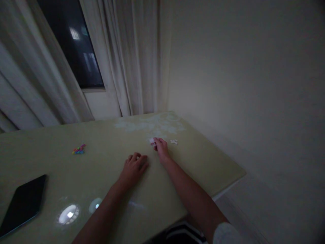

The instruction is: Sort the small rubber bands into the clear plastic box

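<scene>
My right hand (161, 148) reaches farther over the table, its fingers pinched together at a small white piece (151, 140) with a bit of red by it. The piece is too small and dim to name, and the fingers hide part of it. Just right of that hand lies a little group of white bits (174, 141). My left hand (134, 166) rests on the tabletop nearer to me, fingers loosely bent and apart, holding nothing.
The pale, glossy table (109, 142) has a floral pattern at its far end. A small heap of brightly coloured pieces (79, 149) lies to the left. A dark flat tablet-like device (24, 203) is at the near left. Curtains (142, 57) and a wall (228, 84) stand beyond.
</scene>
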A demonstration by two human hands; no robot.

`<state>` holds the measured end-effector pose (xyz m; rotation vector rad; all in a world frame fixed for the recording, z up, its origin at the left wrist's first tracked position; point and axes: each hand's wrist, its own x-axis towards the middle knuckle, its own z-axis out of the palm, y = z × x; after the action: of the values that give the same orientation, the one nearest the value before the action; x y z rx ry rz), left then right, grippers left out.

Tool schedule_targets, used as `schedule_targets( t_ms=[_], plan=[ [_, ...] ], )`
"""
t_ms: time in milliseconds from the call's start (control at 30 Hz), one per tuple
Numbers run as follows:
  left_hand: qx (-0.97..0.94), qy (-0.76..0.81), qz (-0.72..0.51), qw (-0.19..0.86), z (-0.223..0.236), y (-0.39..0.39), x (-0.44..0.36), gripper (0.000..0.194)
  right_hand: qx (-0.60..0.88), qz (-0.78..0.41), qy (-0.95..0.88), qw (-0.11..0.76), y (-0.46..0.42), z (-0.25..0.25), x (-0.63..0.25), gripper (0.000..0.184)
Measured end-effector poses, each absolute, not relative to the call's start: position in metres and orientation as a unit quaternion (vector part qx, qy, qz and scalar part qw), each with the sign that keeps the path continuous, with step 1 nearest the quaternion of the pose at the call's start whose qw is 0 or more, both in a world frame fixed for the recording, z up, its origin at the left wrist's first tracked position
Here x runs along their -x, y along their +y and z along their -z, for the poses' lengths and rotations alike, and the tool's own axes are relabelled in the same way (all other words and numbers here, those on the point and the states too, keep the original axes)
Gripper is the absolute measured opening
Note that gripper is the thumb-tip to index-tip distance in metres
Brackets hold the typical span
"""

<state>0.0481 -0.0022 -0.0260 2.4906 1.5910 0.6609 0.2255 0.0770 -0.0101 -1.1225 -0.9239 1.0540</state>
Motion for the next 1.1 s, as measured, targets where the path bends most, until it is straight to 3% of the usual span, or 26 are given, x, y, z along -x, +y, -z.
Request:
schedule_targets(
  t_ms=[233,633,867,1100],
  plan=[
    [-0.824,0.529,-0.190,0.070,0.016,-0.003,-0.051,0.021,0.493,-0.451,-0.395,0.630,0.075,0.011,-0.221,0.032],
    [-0.773,0.618,-0.119,0.085,0.002,0.001,-0.065,0.043,0.488,-0.477,-0.366,0.632,0.079,0.012,-0.220,0.036],
    [-0.748,0.618,-0.203,0.134,0.005,0.026,-0.082,0.053,0.486,-0.501,-0.357,0.621,0.080,0.014,-0.223,0.036],
    [-0.765,0.545,-0.283,0.194,0.003,0.006,-0.040,0.060,0.502,-0.513,-0.389,0.578,0.080,0.011,-0.221,0.031]
  ],
)
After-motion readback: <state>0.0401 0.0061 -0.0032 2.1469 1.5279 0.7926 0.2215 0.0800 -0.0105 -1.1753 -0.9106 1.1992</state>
